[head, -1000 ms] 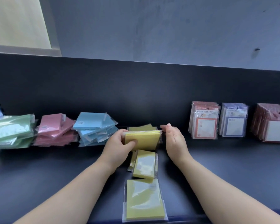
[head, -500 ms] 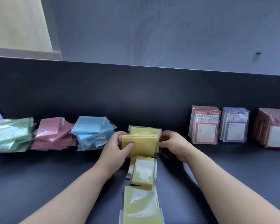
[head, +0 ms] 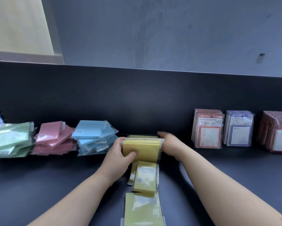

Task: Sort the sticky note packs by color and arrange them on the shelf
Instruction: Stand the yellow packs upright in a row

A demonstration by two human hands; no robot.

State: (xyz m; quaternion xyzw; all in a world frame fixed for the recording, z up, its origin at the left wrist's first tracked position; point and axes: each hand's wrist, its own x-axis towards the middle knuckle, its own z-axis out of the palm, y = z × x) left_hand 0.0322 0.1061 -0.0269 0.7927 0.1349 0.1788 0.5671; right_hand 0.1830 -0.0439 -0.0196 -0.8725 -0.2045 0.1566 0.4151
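Yellow packs (head: 141, 150) stand on edge mid shelf (head: 39, 185), broad faces toward the person, row running back to the rear wall. Left hand (head: 119, 154) grips their left edge, thumb across the front. Right hand (head: 169, 144) presses flat on the right edge. 2 loose packs (head: 145, 178) lie flat in front.

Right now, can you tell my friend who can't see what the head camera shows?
The left hand grips a standing bunch of yellow packs on a black shelf while the right hand presses its side. Green, pink and blue piles lie left; printed packs stand right.
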